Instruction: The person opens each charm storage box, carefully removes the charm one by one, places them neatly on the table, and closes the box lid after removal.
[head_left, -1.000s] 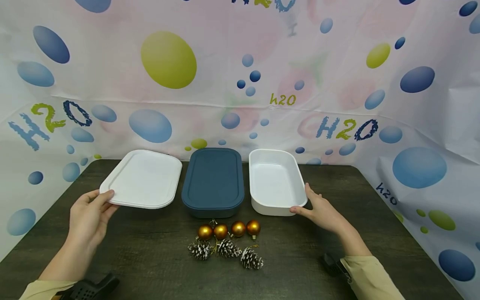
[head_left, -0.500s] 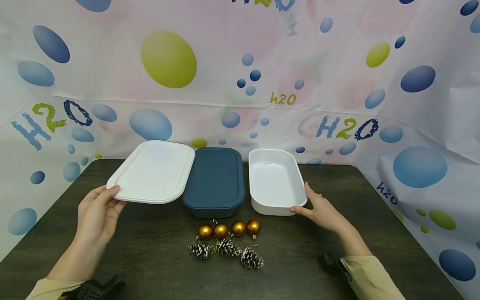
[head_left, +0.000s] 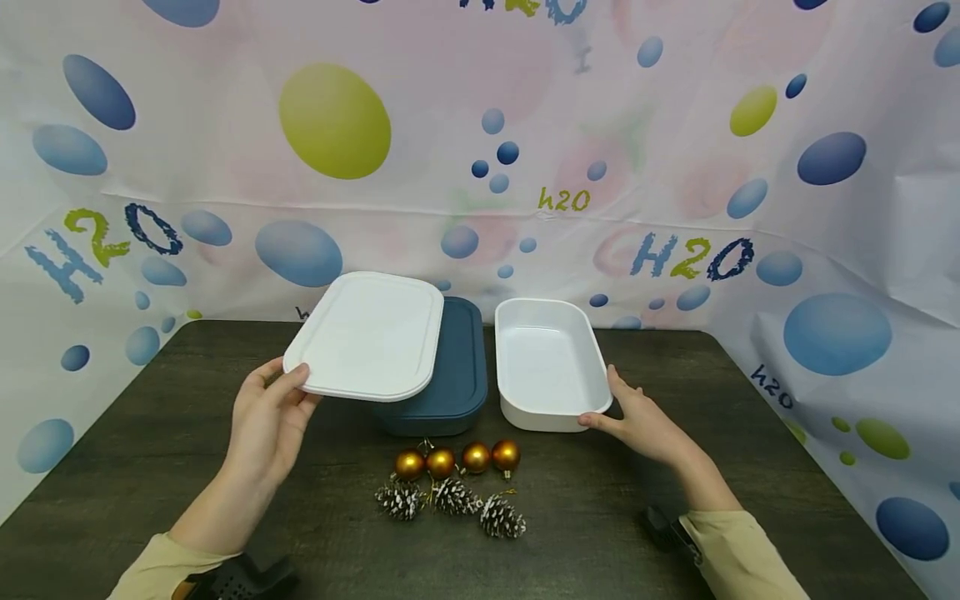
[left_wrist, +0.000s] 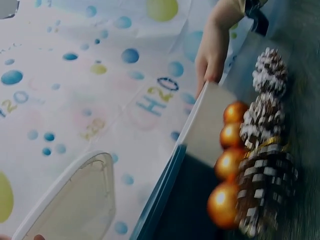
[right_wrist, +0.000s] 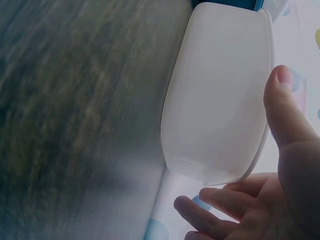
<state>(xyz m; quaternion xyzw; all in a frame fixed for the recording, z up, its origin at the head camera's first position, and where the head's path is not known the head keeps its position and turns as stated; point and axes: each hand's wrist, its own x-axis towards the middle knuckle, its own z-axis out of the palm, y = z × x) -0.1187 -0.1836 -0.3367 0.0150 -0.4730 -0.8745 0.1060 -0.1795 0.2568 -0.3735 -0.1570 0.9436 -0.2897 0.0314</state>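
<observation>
A white rectangular lid [head_left: 367, 337] is held up in the air by my left hand [head_left: 264, 421], which pinches its near left corner, thumb on top. The lid covers the left part of the dark blue lidded container [head_left: 461, 367] from the head view. To the right stands the white container [head_left: 551, 358], without a lid and with nothing inside. My right hand [head_left: 648, 421] rests at its near right corner, thumb at the front and fingers along the right side. In the right wrist view the thumb [right_wrist: 286, 105] touches the rim and the fingers look fairly straight.
In front of the blue container lie several gold baubles [head_left: 476, 457] in a row. Nearer still are 3 frosted pine cones [head_left: 453, 497]. A patterned curtain [head_left: 465, 150] hangs behind the dark table [head_left: 570, 533].
My left hand has carried the white lid to the right and upward, from left of the blue container to over its left part. My right hand and the white container have stayed in place.
</observation>
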